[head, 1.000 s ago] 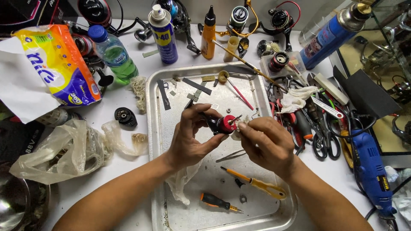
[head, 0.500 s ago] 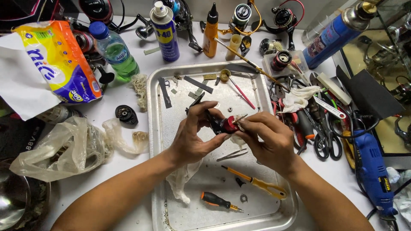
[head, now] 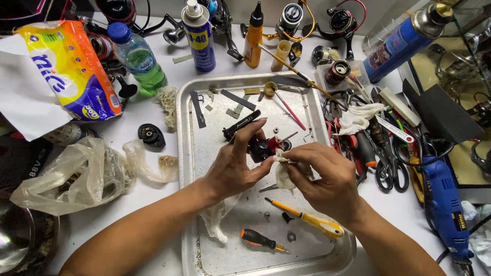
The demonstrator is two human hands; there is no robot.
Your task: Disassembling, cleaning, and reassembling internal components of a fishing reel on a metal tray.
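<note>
Left hand [head: 232, 171]: fingers curled tight around a small black-and-red reel part [head: 264, 148], held over the tray.
Right hand [head: 327, 176]: pinches a crumpled white rag [head: 284, 171] against the part.
Tray [head: 186, 153]: dull scratched steel, rounded rim.
Screwdrivers: yellow-handled [head: 307, 219], black-and-orange [head: 261, 239], lying on the tray floor.
</note>
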